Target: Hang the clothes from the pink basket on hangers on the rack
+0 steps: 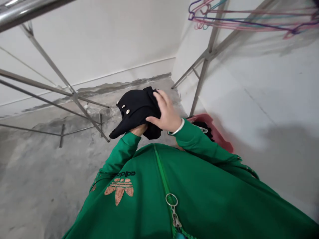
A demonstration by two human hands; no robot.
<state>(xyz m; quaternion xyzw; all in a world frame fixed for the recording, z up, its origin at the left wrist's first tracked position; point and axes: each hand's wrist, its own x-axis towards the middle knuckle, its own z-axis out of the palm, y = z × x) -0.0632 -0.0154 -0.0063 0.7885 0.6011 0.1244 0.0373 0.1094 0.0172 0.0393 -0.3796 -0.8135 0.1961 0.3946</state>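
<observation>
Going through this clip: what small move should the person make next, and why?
Probably shake out the bunched black studded cloth garment, held between the left hand and right hand: it is crumpled, and coloured wire hangers hang on the grey metal drying rack nearby.

A metal drying rack [74, 96] stands at left and another [206, 54] at upper right, with pink and purple hangers [249, 20] on it. A red basket [219, 139] sits at right, against the white wall [99, 43], above the concrete floor [37, 172].
</observation>
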